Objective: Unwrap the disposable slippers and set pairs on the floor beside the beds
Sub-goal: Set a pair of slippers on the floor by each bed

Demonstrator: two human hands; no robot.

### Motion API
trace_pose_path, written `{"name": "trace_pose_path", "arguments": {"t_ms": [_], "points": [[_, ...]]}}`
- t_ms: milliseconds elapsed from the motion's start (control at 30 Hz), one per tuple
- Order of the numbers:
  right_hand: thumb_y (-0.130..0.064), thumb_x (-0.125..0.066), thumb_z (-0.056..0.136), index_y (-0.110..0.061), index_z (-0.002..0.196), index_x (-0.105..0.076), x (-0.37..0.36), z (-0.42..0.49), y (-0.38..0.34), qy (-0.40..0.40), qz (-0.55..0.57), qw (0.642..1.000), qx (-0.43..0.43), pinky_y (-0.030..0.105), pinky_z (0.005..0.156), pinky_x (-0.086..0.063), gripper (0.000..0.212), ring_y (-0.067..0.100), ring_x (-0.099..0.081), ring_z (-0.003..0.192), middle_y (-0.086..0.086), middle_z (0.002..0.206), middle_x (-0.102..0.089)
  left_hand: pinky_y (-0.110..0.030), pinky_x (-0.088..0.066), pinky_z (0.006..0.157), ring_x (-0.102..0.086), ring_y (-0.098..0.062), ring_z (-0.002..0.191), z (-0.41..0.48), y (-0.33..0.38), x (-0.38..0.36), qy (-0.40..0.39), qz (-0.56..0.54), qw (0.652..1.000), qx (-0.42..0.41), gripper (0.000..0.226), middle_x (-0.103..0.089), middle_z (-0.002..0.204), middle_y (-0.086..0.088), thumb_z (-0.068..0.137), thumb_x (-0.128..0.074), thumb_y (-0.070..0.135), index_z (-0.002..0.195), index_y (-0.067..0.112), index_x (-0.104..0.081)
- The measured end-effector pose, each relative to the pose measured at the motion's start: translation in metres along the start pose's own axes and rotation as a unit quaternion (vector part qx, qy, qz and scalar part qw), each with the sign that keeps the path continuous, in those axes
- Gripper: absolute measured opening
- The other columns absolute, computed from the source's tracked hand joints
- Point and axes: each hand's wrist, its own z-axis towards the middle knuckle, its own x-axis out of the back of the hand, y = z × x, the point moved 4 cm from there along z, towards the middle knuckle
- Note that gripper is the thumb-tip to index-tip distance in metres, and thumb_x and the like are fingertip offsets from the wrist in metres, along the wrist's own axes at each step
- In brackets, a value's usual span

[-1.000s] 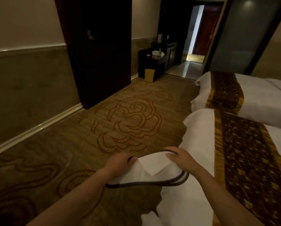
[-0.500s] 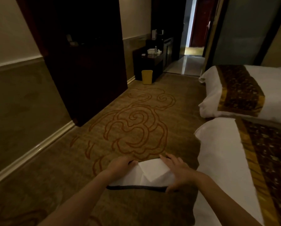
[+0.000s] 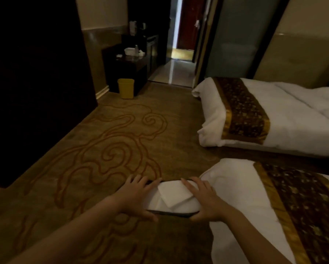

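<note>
A flat pair of white disposable slippers [image 3: 172, 199] with dark edging is held crosswise in front of me, above the carpet by the corner of the near bed [image 3: 242, 202]. My left hand [image 3: 135, 197] grips its left end, fingers spread over the top and thumb below. My right hand [image 3: 203, 201] grips its right end the same way. A folded white flap lies on top of the pair. The far bed [image 3: 297, 119] stands beyond, also white with a brown and gold runner.
Patterned carpet [image 3: 110, 153] stretches left and ahead. A dark wardrobe [image 3: 36, 82] lines the left wall. A yellow bin [image 3: 126, 88] stands by a dark desk [image 3: 129, 65]. A tiled passage leads to a door at the back.
I have walked forward along the beds with the slippers held in both hands. The pair now sits lower and flatter, and my fingers are spread wider over it.
</note>
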Motion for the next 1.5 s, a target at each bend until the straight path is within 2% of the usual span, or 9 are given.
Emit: {"name": "trace_pose_path", "arguments": {"t_ms": [133, 333, 467, 700, 800, 900, 1067, 1333, 1500], "points": [[-0.063, -0.065, 0.062, -0.052, 0.140, 0.015, 0.049, 0.048, 0.080, 0.038, 0.047, 0.994, -0.093, 0.047, 0.114, -0.015, 0.112, 0.023, -0.007, 0.138, -0.016, 0.151, 0.005, -0.050, -0.017, 0.113, -0.021, -0.031, 0.136, 0.135, -0.013, 0.050, -0.005, 0.033, 0.996, -0.083, 0.112, -0.021, 0.150, -0.005, 0.068, -0.060, 0.065, 0.147, 0.032, 0.012], [-0.070, -0.063, 0.057, -0.053, 0.138, 0.017, 0.082, 0.139, 0.230, 0.057, 0.066, 0.979, -0.183, 0.050, 0.114, -0.013, 0.115, 0.028, -0.003, 0.142, -0.011, 0.154, 0.009, -0.048, -0.018, 0.111, -0.023, -0.030, 0.133, 0.354, -0.022, 0.072, -0.004, 0.041, 0.986, -0.162, 0.104, -0.024, 0.147, -0.008, 0.073, -0.058, 0.062, 0.148, 0.031, 0.007], [-0.074, -0.062, 0.057, -0.052, 0.138, 0.020, 0.118, 0.219, 0.326, 0.076, 0.083, 0.975, -0.193, 0.052, 0.115, -0.011, 0.117, 0.028, 0.003, 0.144, -0.012, 0.155, 0.016, -0.047, -0.018, 0.110, -0.024, -0.029, 0.132, 0.493, -0.037, 0.094, -0.006, 0.032, 0.984, -0.177, 0.105, -0.026, 0.146, -0.007, 0.072, -0.061, 0.058, 0.148, 0.032, 0.005], [-0.073, -0.064, 0.057, -0.052, 0.137, 0.021, 0.205, 0.307, 0.448, 0.083, 0.091, 0.970, -0.209, 0.054, 0.114, -0.014, 0.119, 0.029, 0.000, 0.144, -0.016, 0.153, 0.019, -0.046, -0.015, 0.113, -0.022, -0.029, 0.136, 0.672, -0.047, 0.164, -0.022, 0.027, 0.976, -0.216, 0.103, -0.023, 0.149, -0.007, 0.074, -0.058, 0.061, 0.149, 0.029, 0.003], [-0.066, -0.068, 0.063, -0.045, 0.144, 0.014, 0.227, 0.334, 0.510, 0.085, 0.093, 0.960, -0.249, 0.055, 0.115, -0.011, 0.117, 0.029, 0.000, 0.144, -0.012, 0.156, 0.016, -0.048, -0.013, 0.115, -0.019, -0.028, 0.137, 0.761, -0.035, 0.177, -0.032, 0.039, 0.965, -0.257, 0.100, -0.021, 0.151, -0.007, 0.075, -0.057, 0.063, 0.149, 0.028, -0.001], [-0.057, -0.069, 0.069, -0.042, 0.146, 0.009, 0.237, 0.349, 0.576, 0.095, 0.117, 0.940, -0.305, 0.055, 0.116, -0.010, 0.111, 0.029, 0.002, 0.144, -0.008, 0.158, 0.011, -0.049, -0.009, 0.117, -0.018, -0.026, 0.139, 0.858, -0.007, 0.177, -0.052, 0.039, 0.951, -0.302, 0.099, -0.018, 0.153, -0.004, 0.074, -0.057, 0.064, 0.148, 0.030, -0.001], [-0.060, -0.067, 0.068, -0.049, 0.142, 0.010, 0.241, 0.352, 0.680, 0.125, 0.192, 0.891, -0.392, 0.055, 0.115, -0.010, 0.107, 0.030, 0.004, 0.144, -0.015, 0.155, 0.012, -0.046, -0.012, 0.115, -0.020, -0.028, 0.136, 0.999, 0.062, 0.183, -0.088, 0.072, 0.910, -0.399, 0.100, -0.021, 0.151, -0.006, 0.074, -0.057, 0.064, 0.148, 0.029, -0.002], [-0.063, -0.066, 0.065, -0.045, 0.142, 0.013, 0.217, 0.294, 0.794, 0.129, 0.247, 0.805, -0.523, 0.054, 0.114, -0.011, 0.112, 0.032, -0.002, 0.142, -0.009, 0.155, 0.010, -0.048, -0.011, 0.114, -0.017, -0.030, 0.138, 1.122, 0.216, 0.170, -0.173, 0.136, 0.816, -0.534, 0.101, -0.018, 0.151, -0.008, 0.075, -0.061, 0.055, 0.149, 0.028, 0.001], [-0.062, -0.066, 0.066, -0.042, 0.145, 0.010, 0.198, 0.264, 0.883, 0.137, 0.261, 0.778, -0.555, 0.054, 0.113, -0.014, 0.112, 0.032, -0.003, 0.141, -0.004, 0.157, 0.009, -0.048, -0.012, 0.114, -0.018, -0.031, 0.138, 1.195, 0.310, 0.144, -0.178, 0.164, 0.787, -0.568, 0.101, -0.019, 0.151, -0.008, 0.074, -0.061, 0.055, 0.149, 0.028, 0.001]]}}
